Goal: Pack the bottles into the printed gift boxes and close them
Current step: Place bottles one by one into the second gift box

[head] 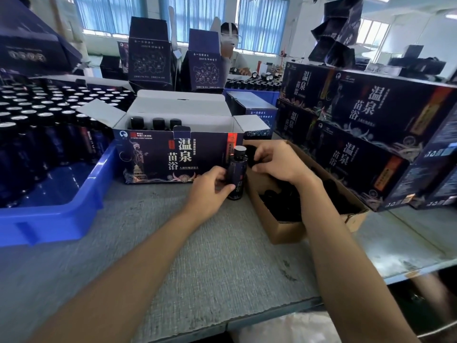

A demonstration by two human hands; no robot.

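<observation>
An open printed gift box [158, 157] stands on the grey table, flaps up, with three dark bottles [158, 123] upright in its back row. Right in front of its right end a dark bottle [238, 169] stands upright on the table. My left hand [211, 188] grips that bottle's lower body. My right hand [277, 162] is curled round a small black piece [251, 154] just beside the bottle's cap, above a brown cardboard box [279, 230] full of black pieces.
A blue plastic bin [61, 214] at left holds several rows of capped bottles. Closed printed boxes [366, 134] are stacked at right. More folded boxes stand behind, and a person sits at the far table. The table's front edge runs below my forearms.
</observation>
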